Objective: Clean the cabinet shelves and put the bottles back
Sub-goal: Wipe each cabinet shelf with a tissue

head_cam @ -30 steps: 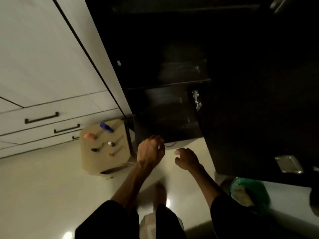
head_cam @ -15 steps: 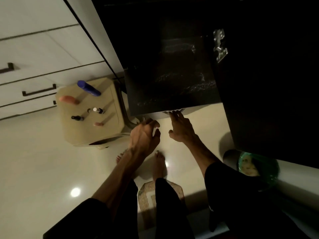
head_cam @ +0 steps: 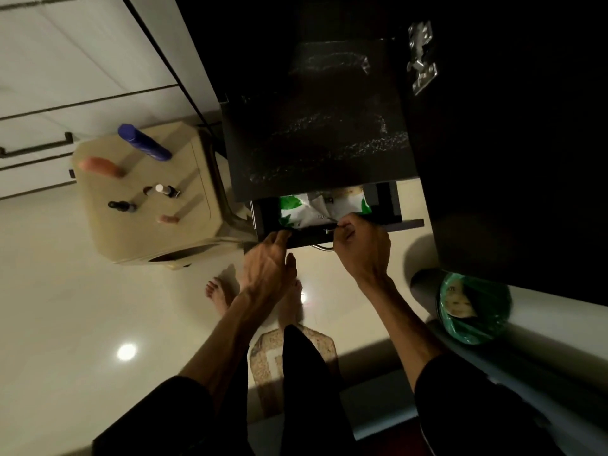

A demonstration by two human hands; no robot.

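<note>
A dark cabinet shelf [head_cam: 316, 126] lies under me, streaked with pale smears. Below it a dark drawer [head_cam: 388, 225] stands pulled out, with a white and green packet [head_cam: 306, 209] inside. My right hand [head_cam: 362, 248] grips the drawer's metal handle [head_cam: 322, 246] at the front edge. My left hand [head_cam: 269, 261] reaches its fingers over the drawer's front left rim. Several bottles stand on a beige stool [head_cam: 131, 232] to the left: a blue bottle [head_cam: 144, 143], a pink bottle [head_cam: 98, 166], a small white-capped bottle [head_cam: 166, 189] and a small black bottle [head_cam: 121, 205].
An open dark cabinet door [head_cam: 513, 159] with a metal hinge [head_cam: 421, 57] stands at the right. A bin lined with a green bag [head_cam: 473, 307] sits below it. White drawers [head_cam: 49, 120] fill the upper left. My bare feet [head_cam: 220, 294] stand on the glossy floor.
The drawer under the shelf has been pulled out, showing the packet. My right hand has closed round the handle, and my left hand has moved up to the drawer's rim.
</note>
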